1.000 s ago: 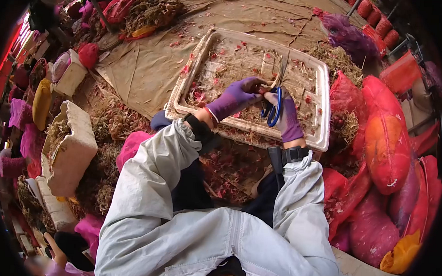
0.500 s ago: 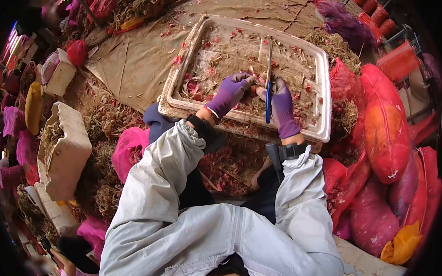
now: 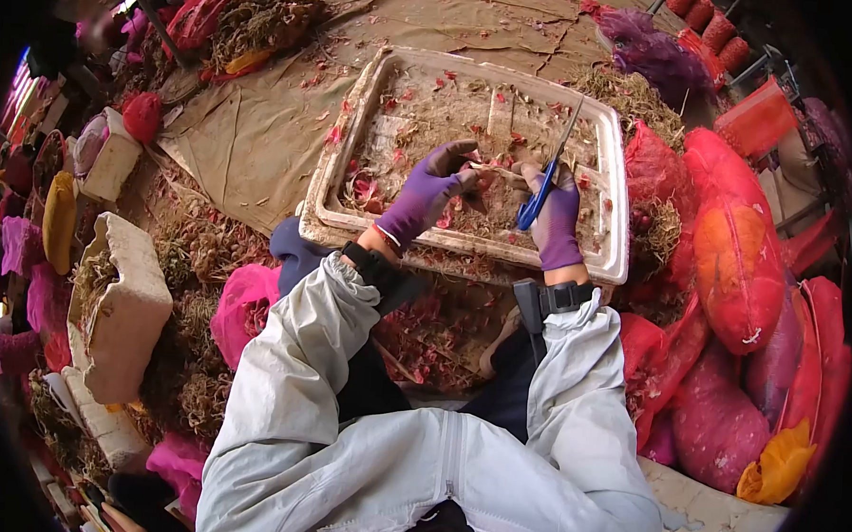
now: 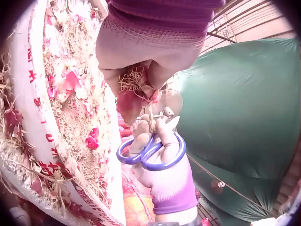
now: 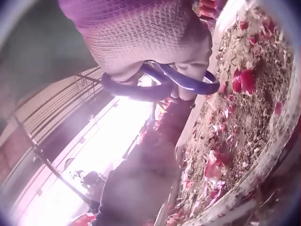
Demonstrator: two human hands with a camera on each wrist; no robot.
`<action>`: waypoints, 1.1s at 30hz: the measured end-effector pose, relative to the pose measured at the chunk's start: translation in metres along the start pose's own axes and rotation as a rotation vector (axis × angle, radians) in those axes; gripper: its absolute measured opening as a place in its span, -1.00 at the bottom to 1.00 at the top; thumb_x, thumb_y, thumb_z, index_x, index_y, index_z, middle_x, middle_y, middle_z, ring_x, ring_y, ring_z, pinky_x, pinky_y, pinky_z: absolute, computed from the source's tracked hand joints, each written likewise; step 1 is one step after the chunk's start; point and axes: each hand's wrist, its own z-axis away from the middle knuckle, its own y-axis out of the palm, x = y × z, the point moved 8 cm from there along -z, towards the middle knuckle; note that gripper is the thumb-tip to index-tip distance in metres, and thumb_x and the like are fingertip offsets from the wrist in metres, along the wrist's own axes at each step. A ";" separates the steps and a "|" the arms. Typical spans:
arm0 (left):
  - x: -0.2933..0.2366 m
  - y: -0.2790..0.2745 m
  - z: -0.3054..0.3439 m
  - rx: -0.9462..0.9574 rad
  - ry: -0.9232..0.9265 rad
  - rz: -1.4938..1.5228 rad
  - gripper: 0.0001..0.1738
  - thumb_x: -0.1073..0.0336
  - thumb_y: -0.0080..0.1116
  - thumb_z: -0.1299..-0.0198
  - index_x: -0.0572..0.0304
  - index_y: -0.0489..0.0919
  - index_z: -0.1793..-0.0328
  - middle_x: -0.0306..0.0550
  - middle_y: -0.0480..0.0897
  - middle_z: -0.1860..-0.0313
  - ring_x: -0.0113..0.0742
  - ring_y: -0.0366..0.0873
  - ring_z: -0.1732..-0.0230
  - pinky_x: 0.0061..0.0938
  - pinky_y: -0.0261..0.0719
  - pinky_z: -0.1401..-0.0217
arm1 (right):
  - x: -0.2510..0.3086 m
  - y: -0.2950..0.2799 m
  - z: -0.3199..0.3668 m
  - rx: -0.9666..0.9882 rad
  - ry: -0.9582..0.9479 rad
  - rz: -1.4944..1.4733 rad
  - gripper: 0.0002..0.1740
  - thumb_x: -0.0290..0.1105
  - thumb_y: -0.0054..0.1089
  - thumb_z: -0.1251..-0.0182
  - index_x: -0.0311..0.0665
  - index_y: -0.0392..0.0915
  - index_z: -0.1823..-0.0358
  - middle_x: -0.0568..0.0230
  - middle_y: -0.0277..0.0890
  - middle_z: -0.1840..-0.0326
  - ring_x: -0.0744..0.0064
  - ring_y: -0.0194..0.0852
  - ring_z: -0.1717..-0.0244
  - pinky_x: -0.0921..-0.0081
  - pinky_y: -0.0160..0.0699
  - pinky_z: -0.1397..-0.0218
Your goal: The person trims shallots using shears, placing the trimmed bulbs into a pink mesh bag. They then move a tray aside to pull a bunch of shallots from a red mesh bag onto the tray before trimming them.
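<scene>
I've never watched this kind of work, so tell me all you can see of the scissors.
The scissors have blue loop handles, plastic by the look, and long thin grey metal blades that seem closed together. The right hand, in a purple glove, grips them with fingers through the loops. They tilt with the tips pointing up and away, above the white foam tray of dry scraps.
</scene>
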 end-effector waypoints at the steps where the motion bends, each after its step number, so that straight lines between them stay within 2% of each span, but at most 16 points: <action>1: 0.002 -0.009 -0.001 -0.041 0.001 0.037 -0.49 0.36 0.02 -0.28 0.36 0.21 -0.31 -0.01 0.55 0.15 -0.21 0.59 0.18 -0.35 0.65 0.19 | -0.001 0.000 -0.001 0.004 -0.004 -0.001 -0.78 -0.50 0.20 -0.19 -0.24 0.38 0.17 0.29 0.55 0.40 0.53 0.54 0.49 0.68 0.49 0.54; 3: 0.005 -0.026 -0.006 -0.116 0.025 0.025 -0.51 0.35 0.01 -0.29 0.36 0.23 -0.30 0.01 0.55 0.15 -0.19 0.59 0.20 -0.34 0.62 0.18 | 0.007 0.002 -0.003 0.022 -0.194 0.283 -0.69 -0.34 0.24 -0.22 -0.24 0.33 0.12 0.31 0.51 0.39 0.56 0.50 0.50 0.66 0.43 0.54; 4: 0.000 -0.033 -0.006 -0.151 0.050 0.046 -0.52 0.34 0.00 -0.30 0.36 0.24 -0.29 0.01 0.56 0.14 -0.19 0.59 0.21 -0.34 0.60 0.17 | 0.013 0.010 0.002 0.009 -0.275 0.469 -0.51 -0.10 0.26 -0.21 -0.23 0.26 0.04 0.27 0.47 0.34 0.50 0.47 0.48 0.57 0.44 0.47; 5: -0.004 -0.039 -0.006 -0.187 0.076 0.068 -0.53 0.33 -0.01 -0.31 0.35 0.25 -0.28 0.01 0.56 0.14 -0.19 0.59 0.22 -0.35 0.57 0.16 | -0.006 0.003 -0.005 0.116 -0.068 0.524 -0.30 0.13 0.25 -0.12 -0.26 0.23 -0.03 0.19 0.48 0.28 0.39 0.51 0.33 0.44 0.50 0.26; 7: -0.007 -0.039 -0.004 -0.148 0.080 0.145 -0.56 0.31 -0.03 -0.32 0.34 0.26 -0.27 -0.03 0.55 0.12 -0.26 0.56 0.17 -0.36 0.53 0.14 | -0.015 0.010 0.000 0.215 -0.019 0.835 -0.17 0.28 0.22 -0.03 -0.31 0.24 -0.01 0.13 0.47 0.29 0.34 0.51 0.22 0.40 0.47 0.09; 11: -0.012 -0.037 -0.001 -0.158 0.065 0.109 -0.57 0.29 -0.04 -0.33 0.32 0.28 -0.27 -0.11 0.53 0.08 -0.36 0.50 0.09 -0.41 0.51 0.08 | -0.022 0.024 0.015 0.326 -0.015 1.018 -0.13 0.34 0.21 0.03 -0.37 0.31 0.03 0.08 0.49 0.29 0.29 0.53 0.21 0.41 0.45 0.04; 13: -0.006 -0.035 0.000 -0.124 0.023 0.089 -0.58 0.29 -0.05 -0.34 0.31 0.29 -0.27 -0.12 0.52 0.06 -0.39 0.48 0.06 -0.42 0.51 0.05 | -0.027 0.024 0.014 0.328 0.030 0.908 -0.21 0.26 0.26 0.00 -0.37 0.38 0.09 0.10 0.52 0.29 0.34 0.53 0.23 0.50 0.44 0.10; 14: 0.000 -0.034 -0.002 -0.101 0.020 0.134 -0.58 0.29 -0.06 -0.34 0.31 0.29 -0.26 -0.12 0.52 0.06 -0.39 0.49 0.07 -0.42 0.51 0.02 | -0.028 0.026 0.012 0.349 0.069 0.674 -0.38 0.12 0.30 -0.07 -0.30 0.42 0.12 0.19 0.55 0.39 0.48 0.54 0.41 0.60 0.47 0.35; 15: 0.004 -0.034 -0.004 -0.077 0.018 0.179 -0.59 0.30 -0.06 -0.35 0.31 0.29 -0.26 -0.13 0.52 0.05 -0.39 0.49 0.07 -0.43 0.50 0.00 | -0.028 0.025 0.015 0.346 0.071 0.673 -0.38 0.12 0.30 -0.07 -0.30 0.42 0.12 0.19 0.55 0.39 0.48 0.54 0.41 0.60 0.47 0.35; 18: 0.002 -0.031 -0.007 -0.058 0.009 0.158 -0.55 0.27 -0.02 -0.33 0.35 0.28 -0.26 -0.16 0.50 0.13 -0.40 0.50 0.11 -0.43 0.53 0.01 | -0.017 0.022 0.027 0.104 0.300 0.276 -0.66 -0.07 0.27 -0.18 -0.14 0.41 0.25 0.40 0.48 0.63 0.63 0.38 0.79 0.73 0.32 0.79; 21: 0.004 -0.024 -0.001 -0.114 -0.012 0.149 -0.55 0.27 0.01 -0.31 0.36 0.29 -0.24 -0.17 0.49 0.14 -0.39 0.50 0.10 -0.43 0.53 0.00 | -0.012 0.013 0.010 0.078 0.147 0.227 -0.69 -0.11 0.24 -0.21 -0.14 0.39 0.28 0.34 0.53 0.53 0.59 0.49 0.66 0.70 0.38 0.74; 22: 0.006 -0.023 0.000 -0.153 -0.024 0.139 -0.61 0.32 -0.02 -0.32 0.33 0.32 -0.22 -0.15 0.51 0.08 -0.37 0.49 0.02 -0.42 0.50 -0.05 | -0.003 0.028 0.011 0.186 0.015 0.035 -0.69 -0.17 0.29 -0.18 -0.17 0.39 0.26 0.27 0.56 0.38 0.55 0.56 0.50 0.66 0.44 0.71; 23: 0.008 -0.020 0.001 -0.154 -0.023 0.139 -0.61 0.32 -0.02 -0.32 0.33 0.32 -0.22 -0.15 0.51 0.08 -0.37 0.49 0.02 -0.42 0.50 -0.05 | -0.001 0.034 0.019 0.159 -0.031 0.128 -0.66 -0.26 0.36 -0.13 -0.21 0.40 0.20 0.30 0.53 0.32 0.61 0.53 0.40 0.69 0.48 0.57; 25: 0.004 -0.009 0.000 -0.080 0.047 -0.245 -0.60 0.35 0.03 -0.28 0.34 0.33 -0.21 -0.18 0.50 0.08 -0.42 0.47 0.00 -0.47 0.48 -0.09 | -0.014 0.032 0.017 0.118 -0.006 0.319 -0.64 -0.45 0.35 -0.08 -0.25 0.41 0.11 0.40 0.48 0.38 0.67 0.45 0.42 0.71 0.45 0.42; 31: 0.017 -0.008 -0.002 -0.053 -0.043 -0.188 -0.55 0.43 0.17 -0.17 0.34 0.33 -0.17 -0.21 0.49 0.09 -0.49 0.45 0.04 -0.57 0.45 -0.11 | -0.016 0.025 0.009 0.117 -0.178 0.422 -0.60 -0.66 0.20 -0.01 -0.25 0.41 0.07 0.50 0.40 0.43 0.69 0.38 0.46 0.69 0.39 0.37; 33: 0.020 -0.013 -0.001 -0.149 0.002 -0.145 -0.59 0.44 0.19 -0.15 0.33 0.36 -0.10 -0.19 0.50 0.13 -0.51 0.47 0.10 -0.60 0.51 0.06 | -0.009 0.028 0.016 0.126 -0.160 0.416 -0.61 -0.66 0.19 -0.01 -0.25 0.42 0.08 0.51 0.39 0.44 0.70 0.36 0.47 0.70 0.38 0.37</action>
